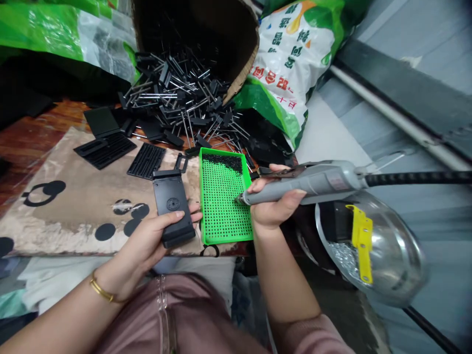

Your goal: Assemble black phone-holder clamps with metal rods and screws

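Note:
My left hand (pixel 158 233) is closed around the lower part of a black plastic phone-holder-like piece (pixel 171 194), which has a round emblem and raised ends. The thumb lies on its face. In my right hand (pixel 271 206) is a grey electric screwdriver (pixel 309 184), held level with its tip pointing left. That tip is over a green perforated tray (pixel 221 216); whether it touches the tray I cannot tell. Small black screws (pixel 224 162) are heaped at the tray's far end. Just beyond the held piece lies a small black frame (pixel 180 162).
Ribbed black plates (pixel 147 160) lie on the patterned mat (pixel 84 196). Behind them, black parts with metal rods (pixel 184 98) spill from a cardboard box (pixel 243 64). A metal bowl (pixel 398 250) with a yellow strip (pixel 361 241) stands at right, below the screwdriver's cable (pixel 416 178).

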`<move>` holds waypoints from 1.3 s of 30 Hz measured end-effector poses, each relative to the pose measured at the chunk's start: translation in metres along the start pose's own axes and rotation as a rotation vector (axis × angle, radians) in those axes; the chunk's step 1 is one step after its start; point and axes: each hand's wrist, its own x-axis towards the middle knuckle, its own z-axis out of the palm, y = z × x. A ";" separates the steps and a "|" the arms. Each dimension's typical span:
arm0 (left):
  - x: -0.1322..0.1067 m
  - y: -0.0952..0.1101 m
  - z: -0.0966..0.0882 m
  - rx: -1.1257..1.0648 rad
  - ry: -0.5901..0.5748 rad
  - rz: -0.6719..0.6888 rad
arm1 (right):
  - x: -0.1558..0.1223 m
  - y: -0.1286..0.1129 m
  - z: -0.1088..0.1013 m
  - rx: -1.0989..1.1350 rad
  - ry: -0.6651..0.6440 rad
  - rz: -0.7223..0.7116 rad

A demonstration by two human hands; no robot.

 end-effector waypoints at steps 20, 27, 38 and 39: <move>0.000 -0.001 0.002 -0.058 0.000 -0.023 | 0.004 -0.004 0.004 0.074 0.010 0.016; 0.003 -0.005 0.000 -0.067 -0.026 0.022 | -0.015 -0.049 0.028 0.286 -0.206 0.069; 0.003 -0.008 -0.001 -0.083 -0.033 0.042 | -0.040 -0.043 0.052 0.297 -0.308 0.106; 0.003 -0.008 -0.001 -0.086 -0.030 0.045 | -0.040 -0.043 0.053 0.293 -0.313 0.109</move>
